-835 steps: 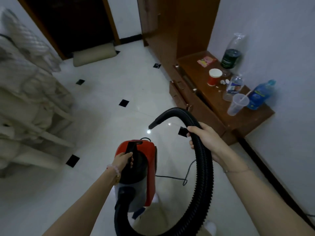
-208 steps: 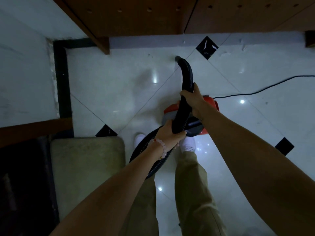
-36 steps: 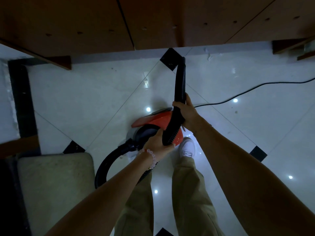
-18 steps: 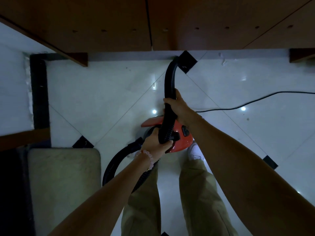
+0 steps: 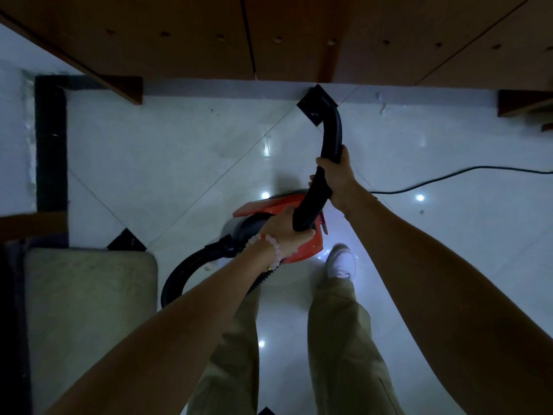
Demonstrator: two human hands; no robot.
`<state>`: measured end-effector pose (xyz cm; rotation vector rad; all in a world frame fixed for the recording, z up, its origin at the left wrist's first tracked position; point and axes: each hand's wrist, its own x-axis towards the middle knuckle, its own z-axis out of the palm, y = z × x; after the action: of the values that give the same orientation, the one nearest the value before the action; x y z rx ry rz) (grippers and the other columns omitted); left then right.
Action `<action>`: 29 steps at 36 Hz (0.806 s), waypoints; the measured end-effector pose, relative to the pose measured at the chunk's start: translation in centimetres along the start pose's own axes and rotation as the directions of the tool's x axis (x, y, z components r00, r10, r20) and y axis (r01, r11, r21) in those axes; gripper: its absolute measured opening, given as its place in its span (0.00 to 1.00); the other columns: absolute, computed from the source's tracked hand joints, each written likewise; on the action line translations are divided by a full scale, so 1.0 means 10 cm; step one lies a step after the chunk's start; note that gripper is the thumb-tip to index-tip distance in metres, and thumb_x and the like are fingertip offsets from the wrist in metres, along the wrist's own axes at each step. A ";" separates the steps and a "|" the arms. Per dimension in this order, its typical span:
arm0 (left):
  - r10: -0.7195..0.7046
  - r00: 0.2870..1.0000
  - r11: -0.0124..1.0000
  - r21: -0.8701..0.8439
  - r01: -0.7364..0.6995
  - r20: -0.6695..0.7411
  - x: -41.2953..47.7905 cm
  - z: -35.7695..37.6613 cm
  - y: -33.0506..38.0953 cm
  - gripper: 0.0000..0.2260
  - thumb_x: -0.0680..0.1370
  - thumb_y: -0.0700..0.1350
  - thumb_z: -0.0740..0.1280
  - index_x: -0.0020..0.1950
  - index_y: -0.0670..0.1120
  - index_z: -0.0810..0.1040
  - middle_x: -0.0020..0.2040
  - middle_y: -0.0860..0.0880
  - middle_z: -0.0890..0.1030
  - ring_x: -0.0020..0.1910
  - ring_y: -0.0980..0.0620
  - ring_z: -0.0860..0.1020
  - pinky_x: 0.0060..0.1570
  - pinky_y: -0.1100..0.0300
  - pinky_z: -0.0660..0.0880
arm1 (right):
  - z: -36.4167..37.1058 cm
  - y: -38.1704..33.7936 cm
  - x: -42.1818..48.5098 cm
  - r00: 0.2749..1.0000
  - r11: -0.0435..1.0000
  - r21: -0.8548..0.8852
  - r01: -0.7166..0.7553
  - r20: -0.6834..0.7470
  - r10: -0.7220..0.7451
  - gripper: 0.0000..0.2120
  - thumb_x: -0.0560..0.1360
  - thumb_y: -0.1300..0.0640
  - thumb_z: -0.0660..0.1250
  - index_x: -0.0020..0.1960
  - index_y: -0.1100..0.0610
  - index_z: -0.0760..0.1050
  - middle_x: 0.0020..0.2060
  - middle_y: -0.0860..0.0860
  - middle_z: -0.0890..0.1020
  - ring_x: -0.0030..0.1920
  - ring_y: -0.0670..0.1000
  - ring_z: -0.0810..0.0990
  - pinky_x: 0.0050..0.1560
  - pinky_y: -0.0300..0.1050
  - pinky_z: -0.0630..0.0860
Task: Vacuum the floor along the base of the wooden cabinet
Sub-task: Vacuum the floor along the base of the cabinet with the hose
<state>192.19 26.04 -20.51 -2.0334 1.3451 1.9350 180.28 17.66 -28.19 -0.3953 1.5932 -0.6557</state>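
Observation:
The wooden cabinet (image 5: 284, 40) fills the top of the view, its base meeting the white tiled floor (image 5: 185, 157). A black ribbed vacuum hose (image 5: 330, 136) curves up to a black diamond tile right at the cabinet base, where its nozzle end rests. My right hand (image 5: 336, 178) grips the hose partway down. My left hand (image 5: 284, 232) holds the hose lower, just above the red vacuum body (image 5: 269, 206), which sits on the floor in front of my feet.
A black power cord (image 5: 449, 178) runs off to the right across the floor. A pale green mat (image 5: 89, 310) lies at the lower left beside a dark doorway. A black skirting strip (image 5: 51, 145) lines the left wall. My white shoe (image 5: 341, 262) stands by the vacuum.
The hose tip has swung right along the cabinet base, from the left corner of the black tile to its right side. Both hands keep their grip.

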 end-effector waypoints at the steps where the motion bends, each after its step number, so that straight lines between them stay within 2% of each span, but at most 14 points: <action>1: -0.002 1.000 1.000 0.020 0.001 0.009 0.00 0.02 0.05 0.16 0.75 0.44 0.64 0.61 0.43 0.71 0.35 0.47 0.76 0.41 0.41 0.78 0.48 0.47 0.77 | -0.04 -0.01 0.02 1.000 1.000 0.010 -0.006 0.003 0.006 0.14 0.78 0.68 0.59 0.59 0.55 0.62 0.40 0.55 0.70 0.32 0.53 0.73 0.32 0.47 0.77; 2: 0.001 1.000 0.999 0.039 -0.001 0.013 0.02 0.04 0.09 0.16 0.76 0.44 0.63 0.62 0.42 0.71 0.39 0.44 0.78 0.45 0.39 0.80 0.50 0.47 0.77 | -0.08 -0.02 0.04 1.000 1.000 0.017 -0.011 0.007 0.011 0.14 0.78 0.68 0.59 0.59 0.54 0.62 0.41 0.55 0.70 0.32 0.53 0.73 0.32 0.47 0.77; 4: -0.011 1.000 0.996 0.088 0.010 0.008 0.07 0.09 0.14 0.19 0.76 0.45 0.64 0.66 0.42 0.70 0.52 0.39 0.80 0.55 0.39 0.79 0.55 0.49 0.75 | -0.16 -0.05 0.07 1.000 0.999 0.023 -0.022 0.022 0.022 0.15 0.78 0.68 0.59 0.59 0.54 0.62 0.41 0.55 0.70 0.32 0.53 0.73 0.32 0.46 0.77; 6: -0.026 0.999 0.991 0.134 0.029 -0.023 0.10 0.16 0.18 0.24 0.76 0.48 0.66 0.70 0.42 0.67 0.63 0.41 0.76 0.63 0.42 0.75 0.60 0.53 0.71 | -0.23 -0.05 0.10 0.998 0.999 0.026 -0.040 0.044 0.038 0.15 0.78 0.67 0.60 0.60 0.53 0.62 0.41 0.55 0.70 0.33 0.53 0.73 0.34 0.47 0.78; 7: -0.032 0.999 0.988 0.148 0.036 -0.030 0.11 0.19 0.20 0.24 0.76 0.48 0.66 0.70 0.42 0.66 0.65 0.41 0.75 0.64 0.43 0.74 0.61 0.53 0.70 | -0.27 -0.05 0.11 0.997 0.998 0.028 -0.049 0.054 0.048 0.16 0.78 0.67 0.60 0.61 0.53 0.63 0.42 0.55 0.70 0.33 0.53 0.74 0.35 0.48 0.78; 9: -0.043 0.999 0.986 0.158 0.047 -0.027 0.11 0.25 0.26 0.21 0.77 0.46 0.65 0.68 0.41 0.67 0.62 0.40 0.77 0.62 0.42 0.75 0.58 0.53 0.71 | -0.33 -0.05 0.13 0.995 0.997 0.034 -0.067 0.080 0.064 0.16 0.78 0.67 0.60 0.61 0.53 0.63 0.42 0.55 0.70 0.33 0.53 0.73 0.35 0.48 0.77; 11: -0.052 0.998 0.983 0.174 0.055 -0.018 0.12 0.31 0.30 0.17 0.78 0.43 0.62 0.65 0.40 0.68 0.57 0.39 0.78 0.57 0.41 0.77 0.51 0.53 0.73 | -0.38 -0.06 0.14 0.990 0.995 0.047 -0.088 0.113 0.082 0.16 0.78 0.67 0.60 0.62 0.53 0.63 0.42 0.55 0.70 0.33 0.53 0.73 0.35 0.49 0.77; 14: -0.059 0.996 0.982 0.173 0.070 -0.067 0.16 0.40 0.32 0.16 0.77 0.45 0.63 0.63 0.41 0.69 0.53 0.40 0.80 0.51 0.42 0.79 0.43 0.58 0.70 | -0.44 -0.09 0.17 0.982 0.991 0.067 -0.115 0.161 0.103 0.16 0.79 0.67 0.59 0.61 0.53 0.63 0.41 0.55 0.70 0.32 0.53 0.72 0.34 0.48 0.76; 17: -0.064 0.994 0.981 0.178 0.079 -0.087 0.19 0.47 0.35 0.18 0.77 0.46 0.63 0.64 0.41 0.69 0.51 0.41 0.80 0.51 0.42 0.79 0.44 0.58 0.69 | -0.50 -0.12 0.23 0.968 0.989 0.046 -0.143 0.213 0.130 0.16 0.79 0.66 0.60 0.62 0.53 0.63 0.41 0.55 0.70 0.33 0.52 0.73 0.34 0.48 0.76; 20: -0.058 0.992 0.984 0.160 0.075 -0.111 0.20 0.55 0.36 0.17 0.75 0.46 0.63 0.63 0.42 0.69 0.43 0.46 0.76 0.42 0.47 0.76 0.41 0.59 0.69 | -0.55 -0.14 0.26 0.956 0.985 -0.003 -0.175 0.238 0.170 0.14 0.78 0.65 0.61 0.61 0.53 0.64 0.42 0.56 0.71 0.33 0.53 0.73 0.34 0.48 0.76; 23: -0.064 0.988 0.986 0.142 0.084 -0.139 0.17 0.62 0.35 0.18 0.75 0.46 0.64 0.63 0.43 0.68 0.42 0.47 0.76 0.40 0.48 0.75 0.40 0.59 0.69 | -0.58 -0.15 0.23 0.949 0.979 0.000 -0.203 0.248 0.196 0.14 0.79 0.65 0.61 0.61 0.53 0.64 0.40 0.56 0.70 0.33 0.52 0.73 0.34 0.47 0.76; 27: -0.066 0.985 0.989 0.124 0.086 -0.157 0.07 0.70 0.35 0.17 0.75 0.46 0.64 0.62 0.43 0.68 0.36 0.50 0.74 0.38 0.47 0.75 0.39 0.58 0.70 | -0.64 -0.10 0.15 0.952 0.978 0.011 -0.209 0.231 0.201 0.15 0.78 0.65 0.61 0.62 0.53 0.64 0.41 0.55 0.70 0.35 0.52 0.72 0.35 0.46 0.76; 29: -0.070 0.987 0.991 0.102 0.086 -0.148 0.02 0.74 0.36 0.17 0.75 0.46 0.65 0.61 0.43 0.68 0.35 0.51 0.74 0.39 0.45 0.78 0.39 0.56 0.73 | -0.67 -0.07 0.12 0.964 0.982 0.001 -0.190 0.192 0.186 0.16 0.78 0.66 0.61 0.63 0.54 0.65 0.41 0.55 0.71 0.35 0.52 0.72 0.34 0.46 0.76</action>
<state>184.20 27.80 -20.47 -2.1748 1.3429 1.6745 173.45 17.65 -28.49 -0.2797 1.4194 -0.4722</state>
